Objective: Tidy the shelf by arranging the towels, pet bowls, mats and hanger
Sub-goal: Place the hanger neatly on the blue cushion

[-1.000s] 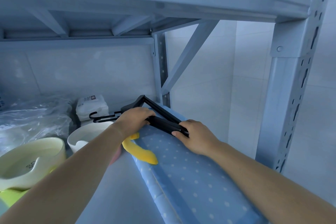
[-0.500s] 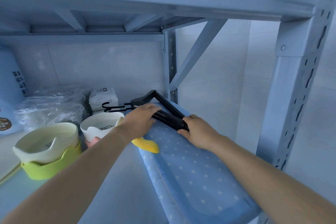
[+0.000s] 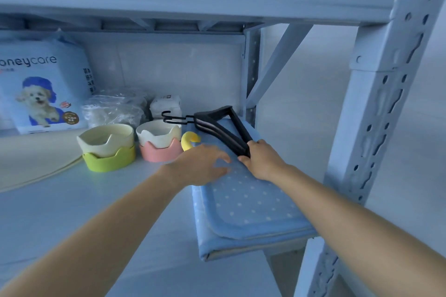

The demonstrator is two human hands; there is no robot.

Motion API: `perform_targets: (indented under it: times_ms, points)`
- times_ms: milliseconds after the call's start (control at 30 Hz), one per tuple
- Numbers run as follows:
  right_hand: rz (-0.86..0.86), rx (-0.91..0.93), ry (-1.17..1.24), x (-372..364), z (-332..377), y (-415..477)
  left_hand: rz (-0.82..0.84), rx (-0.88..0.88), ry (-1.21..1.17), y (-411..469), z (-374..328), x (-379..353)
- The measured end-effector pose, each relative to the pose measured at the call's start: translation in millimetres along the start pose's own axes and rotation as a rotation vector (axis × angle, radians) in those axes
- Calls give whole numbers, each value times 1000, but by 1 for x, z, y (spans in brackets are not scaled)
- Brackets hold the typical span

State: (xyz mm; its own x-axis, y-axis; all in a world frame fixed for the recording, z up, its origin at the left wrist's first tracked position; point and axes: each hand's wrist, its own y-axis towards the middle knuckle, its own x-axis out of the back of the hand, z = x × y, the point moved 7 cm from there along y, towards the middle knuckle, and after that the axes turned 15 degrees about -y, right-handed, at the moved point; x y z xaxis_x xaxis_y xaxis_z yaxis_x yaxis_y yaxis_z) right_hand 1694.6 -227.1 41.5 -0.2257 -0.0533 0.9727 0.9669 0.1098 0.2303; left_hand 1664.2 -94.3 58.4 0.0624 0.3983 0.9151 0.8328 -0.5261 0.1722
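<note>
Two hands near hanger lying on mat at rt end of shelf: right hand grips its near tip, long axis runs back-left, hook toward bowls; left hand spread, empty, just beside.

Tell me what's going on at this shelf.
A person is tidying the shelf. The right hand grips the near end of the black hanger, which lies on the folded blue dotted mat. The left hand is open just over the mat beside it. A green-based bowl and a pink-based bowl stand to the left.
</note>
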Motion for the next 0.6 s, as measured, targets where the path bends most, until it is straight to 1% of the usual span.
perform_targets:
  times_ms: [67,167,333,600]
  points:
    - [9,31,27,1,-2,-3,94,49,-106,-14,-8,-14]
    - [24,47,16,0,-4,-6,167,169,-119,-29,-15,-34]
    - [31,18,11,-1,-5,-3,180,300,-74,-31,-11,-48]
    - [23,24,42,-5,-15,9,173,315,-12,-3,-2,-50]
